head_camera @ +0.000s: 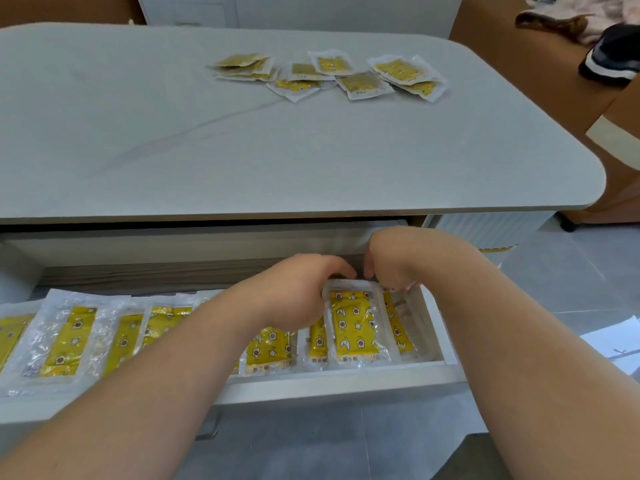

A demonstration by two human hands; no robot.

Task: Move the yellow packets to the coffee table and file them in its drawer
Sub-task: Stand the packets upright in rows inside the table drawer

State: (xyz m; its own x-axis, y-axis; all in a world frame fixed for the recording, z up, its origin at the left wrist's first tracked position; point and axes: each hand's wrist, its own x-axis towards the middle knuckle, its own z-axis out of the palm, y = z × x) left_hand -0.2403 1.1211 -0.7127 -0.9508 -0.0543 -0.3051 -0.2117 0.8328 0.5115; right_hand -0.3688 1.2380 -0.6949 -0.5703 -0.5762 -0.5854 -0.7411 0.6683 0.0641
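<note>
The coffee table's drawer (339,382) stands pulled out below the tabletop, filled with a row of yellow packets (69,337) in clear wrap, leaning front to back. Both my hands are inside its right end. My left hand (298,292) and my right hand (391,261) each grip the top edge of one upright yellow packet (353,327), fingers curled over it. Several more yellow packets (360,83) lie scattered on the grey tabletop (173,133) toward its far side.
A brown sofa (540,64) with clothes and a black shoe (613,53) stands to the right of the table. White paper (616,341) lies on the tiled floor at right. A white cabinet (277,8) is behind the table.
</note>
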